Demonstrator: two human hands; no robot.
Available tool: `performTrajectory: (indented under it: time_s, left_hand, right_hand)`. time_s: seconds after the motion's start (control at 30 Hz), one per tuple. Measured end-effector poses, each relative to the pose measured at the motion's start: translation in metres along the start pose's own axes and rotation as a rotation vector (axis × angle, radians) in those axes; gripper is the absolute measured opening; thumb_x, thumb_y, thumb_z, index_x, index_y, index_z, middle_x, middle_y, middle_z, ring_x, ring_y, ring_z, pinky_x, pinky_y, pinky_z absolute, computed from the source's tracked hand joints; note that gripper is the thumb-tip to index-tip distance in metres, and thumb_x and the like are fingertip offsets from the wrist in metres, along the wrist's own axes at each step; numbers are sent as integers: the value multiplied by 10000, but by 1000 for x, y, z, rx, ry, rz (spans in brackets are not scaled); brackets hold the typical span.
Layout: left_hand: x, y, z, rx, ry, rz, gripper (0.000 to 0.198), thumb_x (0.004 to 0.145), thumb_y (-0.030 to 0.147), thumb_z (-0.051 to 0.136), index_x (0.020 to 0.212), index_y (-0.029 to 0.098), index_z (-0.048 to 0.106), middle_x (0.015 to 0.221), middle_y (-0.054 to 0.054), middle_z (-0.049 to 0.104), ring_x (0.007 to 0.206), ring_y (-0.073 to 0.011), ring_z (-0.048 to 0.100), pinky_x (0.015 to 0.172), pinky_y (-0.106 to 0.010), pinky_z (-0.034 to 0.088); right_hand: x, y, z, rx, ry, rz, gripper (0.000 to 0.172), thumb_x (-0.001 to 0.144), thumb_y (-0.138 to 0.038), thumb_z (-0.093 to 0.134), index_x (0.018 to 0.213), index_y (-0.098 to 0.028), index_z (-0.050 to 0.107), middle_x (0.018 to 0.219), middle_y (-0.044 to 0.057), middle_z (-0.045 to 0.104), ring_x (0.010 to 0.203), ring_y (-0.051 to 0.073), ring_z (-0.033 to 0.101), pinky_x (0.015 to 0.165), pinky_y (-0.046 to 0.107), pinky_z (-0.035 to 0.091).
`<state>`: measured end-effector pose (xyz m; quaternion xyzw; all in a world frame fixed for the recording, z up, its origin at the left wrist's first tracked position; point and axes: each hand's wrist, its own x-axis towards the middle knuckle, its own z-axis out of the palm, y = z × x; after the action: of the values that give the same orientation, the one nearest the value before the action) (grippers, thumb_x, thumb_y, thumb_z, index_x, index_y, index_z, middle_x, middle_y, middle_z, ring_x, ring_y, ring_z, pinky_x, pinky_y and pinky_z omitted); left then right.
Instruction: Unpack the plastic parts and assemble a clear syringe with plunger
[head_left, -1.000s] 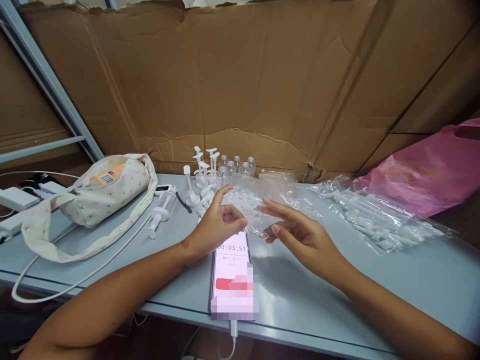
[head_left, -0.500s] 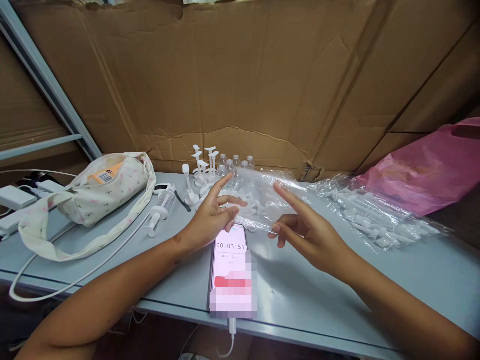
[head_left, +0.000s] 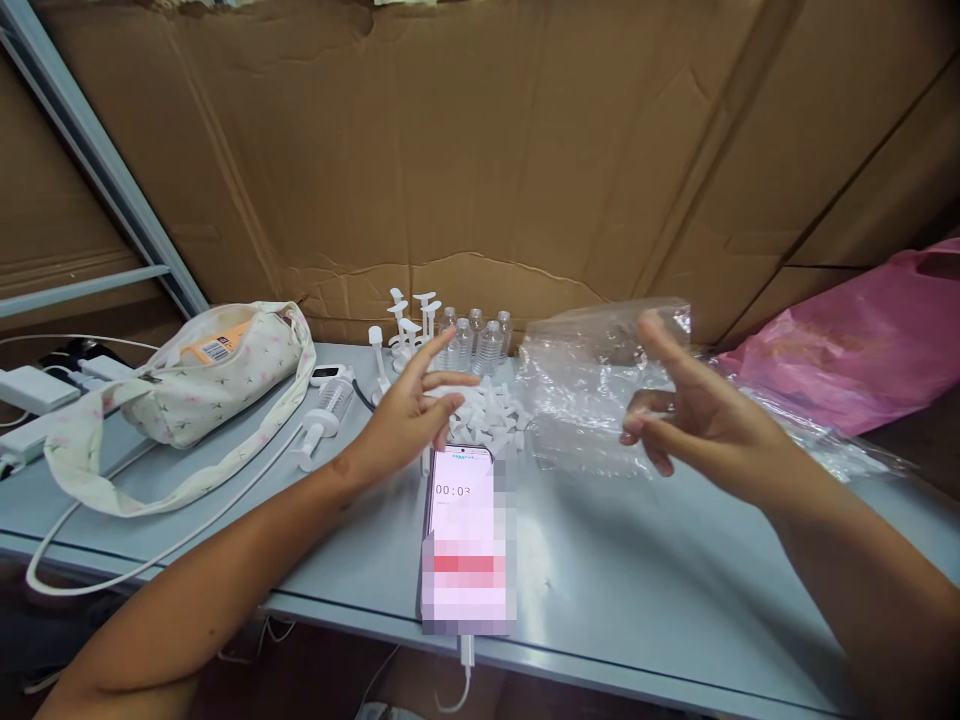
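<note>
My left hand [head_left: 409, 415] hovers with its fingers spread just left of a small heap of white plastic parts [head_left: 487, 412] on the grey table [head_left: 645, 580]; it holds nothing. My right hand [head_left: 697, 415] is raised at the right, index finger stretched out and the other fingers curled on a crumpled clear plastic bag [head_left: 585, 385], which hangs lifted off the table to the right of the heap. A phone [head_left: 463, 520] showing a timer lies below both hands, near the front edge.
Small clear bottles [head_left: 474, 338] and upright white plungers [head_left: 409, 318] stand at the back by the cardboard wall [head_left: 480, 150]. A syringe [head_left: 324, 420], a floral cloth bag [head_left: 210, 380], a white cable [head_left: 150, 560] and chargers [head_left: 30, 390] lie left. A pink bag [head_left: 862, 340] sits right.
My right hand has pulled the clear bag up and to the right, uncovering the heap of white parts. My left hand stayed near the heap and spread its fingers.
</note>
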<state>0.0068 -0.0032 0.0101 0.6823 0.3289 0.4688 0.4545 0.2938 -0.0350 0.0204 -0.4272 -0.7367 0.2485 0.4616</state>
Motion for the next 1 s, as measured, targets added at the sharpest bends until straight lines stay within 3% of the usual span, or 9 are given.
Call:
performTrajectory:
  time_s: [0.1,0.23,0.37,0.5,0.6,0.7,0.77,0.83,1.0]
  left_hand:
    - [4,6,-14,175,136,102,587,860,247,575,1391,293,330,1169,-83,607,445,-11,443,423,-180,441]
    - [-4,21,-27,493,229,213,490,871,253,552,1332,295,395,1186,-54,597,459,-18,439,453,-193,429]
    - [-21,31,-33,832,257,241,459,881,273,530,1324,284,409,1212,-47,597,508,-48,473,542,-229,447]
    - [-36,33,-45,1218,193,121,420,902,363,472,1312,272,450,1238,-49,601,750,-170,617,696,-321,488]
    - [-46,28,-59,1444,126,-12,470,900,406,441,1333,224,457,1275,-80,589,1054,-308,592,861,-434,466]
    - [-53,19,-72,1537,66,-165,555,889,432,437,1390,194,412,1321,-121,559,1157,-366,538,913,-483,438]
    - [-57,12,-80,1546,47,-254,607,881,455,434,1428,200,363,1351,-139,530,1178,-378,526,913,-487,437]
    - [-59,6,-87,1536,43,-319,643,877,477,421,1452,208,317,1351,-151,526,1174,-383,530,897,-481,443]
    - [-61,-4,-94,1459,29,-451,685,881,495,377,1489,231,205,1337,-177,515,1103,-389,577,826,-456,462]
  right_hand:
    - [6,12,-26,84,-100,255,884,802,-308,640,1526,-300,133,622,-48,551,463,119,502,487,292,514]
    - [11,27,-46,137,-237,576,886,721,-312,698,1495,-210,278,598,-23,552,495,136,513,390,239,423]
    - [12,36,-50,145,-258,682,936,695,-304,720,1500,-202,255,625,-3,575,524,146,517,378,234,400]
    - [13,36,-47,-5,-256,671,907,736,-365,686,1507,-211,234,627,7,612,555,168,568,458,265,463]
    - [13,39,-43,-276,-248,654,860,788,-463,622,1507,-181,244,584,21,646,463,175,561,539,342,518]
    - [9,52,-38,-539,-138,511,791,758,-559,608,1437,-209,405,969,149,718,436,187,592,529,423,538]
    - [6,63,-35,-675,-74,347,698,752,-577,605,1351,-231,512,1334,208,543,491,196,644,585,471,554]
    - [4,71,-33,-790,-44,213,618,774,-557,597,1295,-227,561,1454,206,412,606,236,693,665,502,554]
    - [6,62,-31,-867,6,140,501,856,-519,515,1248,-216,586,1169,163,666,833,332,696,677,474,543]
